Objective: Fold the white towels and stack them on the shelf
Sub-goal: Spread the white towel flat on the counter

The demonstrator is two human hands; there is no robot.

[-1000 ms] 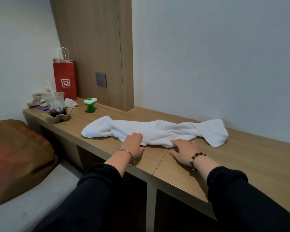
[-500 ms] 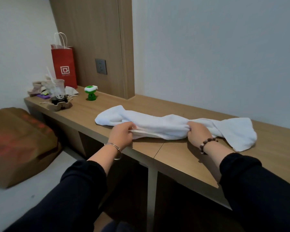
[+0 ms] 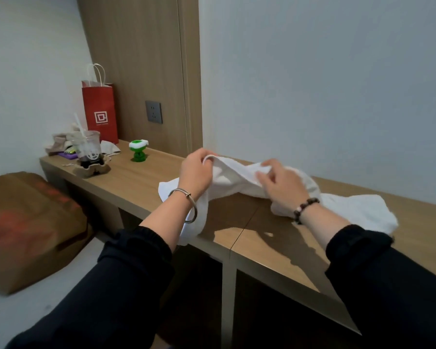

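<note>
In the head view, we see one white towel bunched along the wooden shelf that runs under the wall. Its middle is raised off the wood between the two hands. One end droops over the front edge below the left wrist, and the other end lies rumpled on the wood beside the right forearm.

The left hand is lifted above the shelf, its fingers curled round a rolled edge of the cloth. The right hand sits close by on the same ridge. Thumb and fingers seem to pinch a fold there, though blur stops us from being sure how firm that hold is.

At the far left of the shelf stand a red paper bag, a plastic cup with a straw in a cardboard holder, and a small green toy, all well apart from the towel.

We judge the step in hand to be opening the towel out before the first fold. To do it well, we would work the hands outward along one edge until each holds a corner. Then we would lift the cloth clear, let it hang straight and lay it flat on the bare wood. The hanging end should come up first, so its weight does not drag the cloth off the shelf.
</note>
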